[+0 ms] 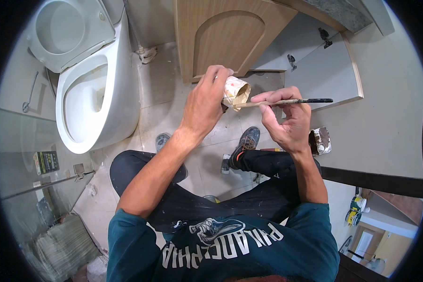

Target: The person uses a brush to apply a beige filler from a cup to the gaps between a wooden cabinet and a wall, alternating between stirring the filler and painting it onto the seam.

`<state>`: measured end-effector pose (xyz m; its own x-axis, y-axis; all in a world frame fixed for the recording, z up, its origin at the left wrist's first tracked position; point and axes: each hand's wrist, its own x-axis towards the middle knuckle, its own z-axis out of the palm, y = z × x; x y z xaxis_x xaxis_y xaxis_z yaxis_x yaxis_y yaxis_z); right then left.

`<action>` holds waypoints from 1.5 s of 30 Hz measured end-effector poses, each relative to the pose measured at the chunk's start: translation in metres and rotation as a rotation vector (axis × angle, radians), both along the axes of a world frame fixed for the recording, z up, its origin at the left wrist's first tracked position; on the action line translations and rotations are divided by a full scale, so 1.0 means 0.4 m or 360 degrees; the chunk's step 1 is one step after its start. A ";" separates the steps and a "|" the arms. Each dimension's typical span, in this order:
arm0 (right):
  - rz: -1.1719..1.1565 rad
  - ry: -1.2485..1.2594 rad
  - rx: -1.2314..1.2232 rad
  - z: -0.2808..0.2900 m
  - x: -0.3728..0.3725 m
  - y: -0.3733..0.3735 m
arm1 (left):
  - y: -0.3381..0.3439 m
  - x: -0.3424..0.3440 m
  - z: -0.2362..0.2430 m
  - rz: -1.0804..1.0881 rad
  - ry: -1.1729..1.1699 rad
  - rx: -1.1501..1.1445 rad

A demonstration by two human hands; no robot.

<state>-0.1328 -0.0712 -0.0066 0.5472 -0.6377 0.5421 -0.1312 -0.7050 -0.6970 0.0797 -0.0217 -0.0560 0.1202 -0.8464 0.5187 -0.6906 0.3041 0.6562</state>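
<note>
Fingers of the left hand [203, 105] close around a cream, red-blotched paper-like cup [236, 89], its tan-lined mouth facing right, contents impossible to make out. At its near rim sits the pale end of a slender black-ended stick [310, 100], pinched by the right hand [286, 117]. Pale floor tiles [156, 120] lie open between a white ceramic toilet [129, 84], left, and the wood-fronted cabinet [230, 44], far side.

The left hand [203, 107] is gripping a stained, cream-coloured cup [232, 89], its mouth tilting right. The right hand [289, 120] is pinching a slim stick [293, 101], its pale end pointing left at the cup's rim. A white toilet [127, 91] is standing far left; a wooden cabinet door [225, 42] is standing far ahead.
</note>
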 end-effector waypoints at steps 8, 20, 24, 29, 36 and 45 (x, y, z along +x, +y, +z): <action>-0.0155 0.0096 -0.0304 0.015 -0.009 -0.019 | 0.003 0.000 0.002 -0.0014 0.0071 0.0062; -0.0160 0.0157 -0.0210 0.010 -0.001 -0.023 | 0.003 0.004 -0.035 -0.0130 0.0222 0.0273; 0.0007 0.0189 0.0046 0.021 -0.008 -0.013 | 0.001 0.008 -0.042 -0.0245 0.0286 0.0354; -0.0066 0.0304 0.0015 0.007 -0.021 -0.032 | 0.005 0.004 -0.026 -0.0310 0.0379 0.0690; -0.0007 0.0276 -0.0093 0.009 -0.014 -0.030 | 0.000 0.016 -0.040 -0.0408 0.0439 0.0621; -0.0042 0.0375 -0.0113 0.005 -0.014 -0.027 | 0.004 0.018 -0.035 -0.0436 0.0360 0.0610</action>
